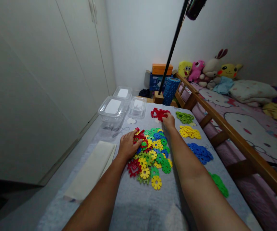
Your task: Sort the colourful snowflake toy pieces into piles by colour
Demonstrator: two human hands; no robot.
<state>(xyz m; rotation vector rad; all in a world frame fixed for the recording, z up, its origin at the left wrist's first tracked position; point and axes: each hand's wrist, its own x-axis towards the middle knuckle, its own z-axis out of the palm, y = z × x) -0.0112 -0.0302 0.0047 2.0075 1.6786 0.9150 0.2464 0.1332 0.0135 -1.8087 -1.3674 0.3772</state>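
Note:
A mixed heap of red, yellow, green and blue plastic gear discs (152, 154) lies on a grey-blue mat (143, 205). My left hand (128, 145) rests on the heap's left edge, fingers curled over red pieces (139, 136). My right hand (169, 122) reaches farther out and pinches at the near edge of a separate red pile (159, 113). Sorted piles lie to the right: light green (185, 117), yellow (189, 132), blue (200, 152) and bright green (219, 184).
Three clear plastic boxes (113, 112) stand at the mat's far left. A folded white cloth (92, 168) lies left of my arm. A wooden bed rail (225, 126) with plush toys (208, 69) runs along the right. A black pole (173, 45) rises behind.

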